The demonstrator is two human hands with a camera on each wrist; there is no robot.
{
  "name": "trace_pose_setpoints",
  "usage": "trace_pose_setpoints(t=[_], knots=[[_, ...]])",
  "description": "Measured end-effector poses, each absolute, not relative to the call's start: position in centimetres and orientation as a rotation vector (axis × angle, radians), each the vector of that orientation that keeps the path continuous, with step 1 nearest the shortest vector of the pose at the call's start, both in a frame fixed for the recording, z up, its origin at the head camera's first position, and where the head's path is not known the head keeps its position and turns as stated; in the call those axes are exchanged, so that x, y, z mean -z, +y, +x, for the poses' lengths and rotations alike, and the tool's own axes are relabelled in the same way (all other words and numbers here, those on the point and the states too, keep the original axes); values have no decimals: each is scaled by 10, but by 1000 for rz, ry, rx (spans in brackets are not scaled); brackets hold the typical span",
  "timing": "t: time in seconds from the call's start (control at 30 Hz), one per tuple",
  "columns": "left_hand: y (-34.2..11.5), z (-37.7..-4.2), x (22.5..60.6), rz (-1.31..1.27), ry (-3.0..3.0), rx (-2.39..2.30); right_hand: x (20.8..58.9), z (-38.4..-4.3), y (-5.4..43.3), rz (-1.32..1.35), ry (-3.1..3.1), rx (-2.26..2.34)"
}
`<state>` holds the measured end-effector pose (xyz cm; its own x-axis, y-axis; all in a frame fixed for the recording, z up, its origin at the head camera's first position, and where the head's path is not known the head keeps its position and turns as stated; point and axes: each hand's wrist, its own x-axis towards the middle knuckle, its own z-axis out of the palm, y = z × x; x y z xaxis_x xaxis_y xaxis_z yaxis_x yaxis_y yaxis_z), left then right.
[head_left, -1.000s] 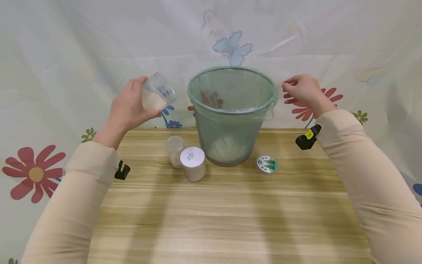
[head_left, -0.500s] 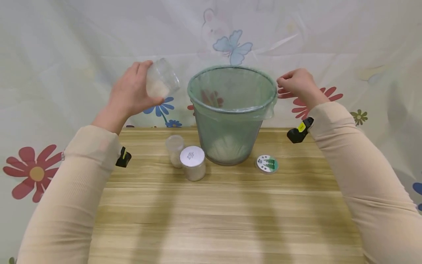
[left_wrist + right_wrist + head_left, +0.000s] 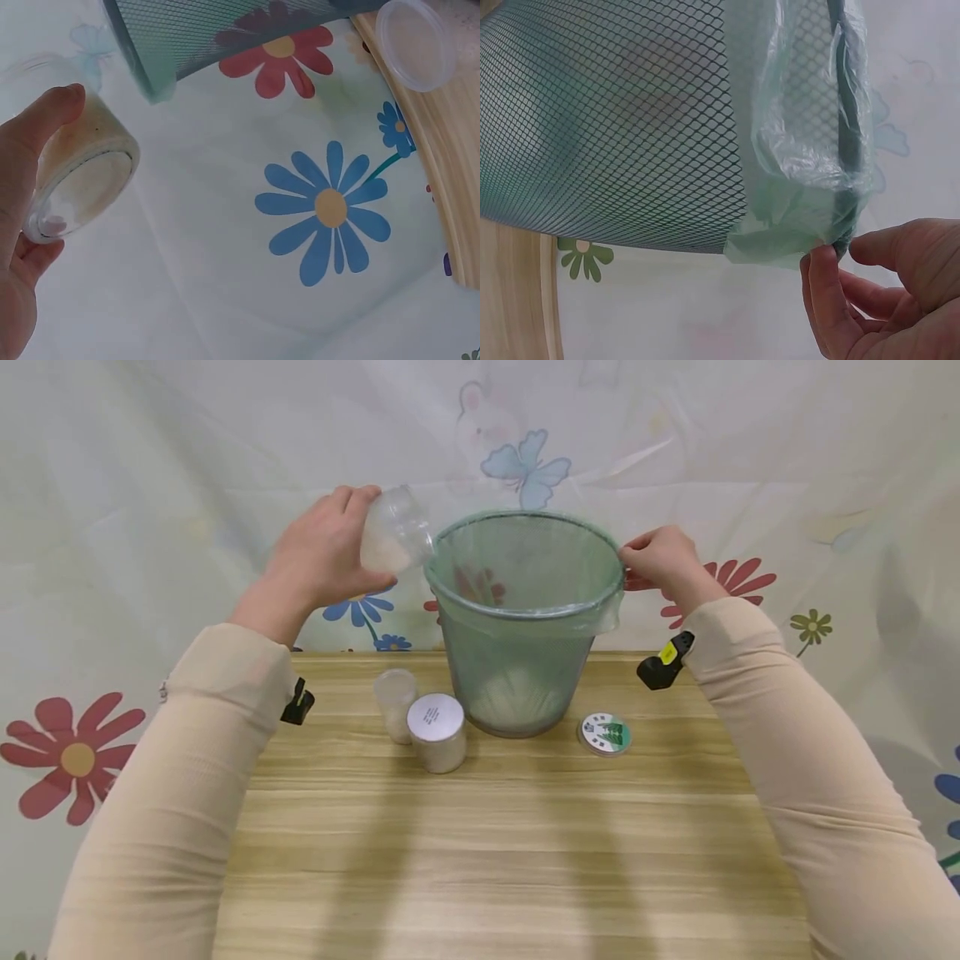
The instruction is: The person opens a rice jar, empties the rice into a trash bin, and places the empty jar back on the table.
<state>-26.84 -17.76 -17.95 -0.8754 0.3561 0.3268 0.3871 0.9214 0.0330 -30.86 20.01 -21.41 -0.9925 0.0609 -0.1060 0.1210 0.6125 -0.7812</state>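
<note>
Standing upright on the table (image 3: 510, 860), whose smooth top shows pale, streaky wood grain, the bin (image 3: 517, 677) tapers from a wide round mouth to a narrower base, its long axis vertical and its mouth upward; the wall is fine diamond mesh, and a thin, crinkled green plastic liner (image 3: 802, 112) is folded over the rim. At the rim's right side is the right hand (image 3: 663, 560), its thumb and forefinger pinching the lined edge between them, the other fingers bent below. Across the mouth, at the rim's left, the left hand (image 3: 322, 552) grasps a clear jar (image 3: 390, 539), fingers wrapped over the far side and thumb along the near side, so that the jar lies between them. That jar is squat, glossy and round-walled, with whitish contents heaped along its lower side; its long axis is tipped well off vertical, the mouth turned toward the bin and the base toward the wrist. Whether it touches the rim cannot be told. Before the bin, a bit to its left, a white-lidded jar (image 3: 437, 735) stands upright, small print on its flat top, with a slim translucent tub (image 3: 396, 702) just behind it. Smallest, the green-and-white disc (image 3: 604, 733) lies flat, right of the bin's base.
</note>
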Motion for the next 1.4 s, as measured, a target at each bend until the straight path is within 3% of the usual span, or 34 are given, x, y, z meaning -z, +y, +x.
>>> trace_pose_setpoints(t=[1.4], knots=[[-114, -270, 170, -1001, -2572, -302, 219, -303, 187, 169, 2793, 1303]])
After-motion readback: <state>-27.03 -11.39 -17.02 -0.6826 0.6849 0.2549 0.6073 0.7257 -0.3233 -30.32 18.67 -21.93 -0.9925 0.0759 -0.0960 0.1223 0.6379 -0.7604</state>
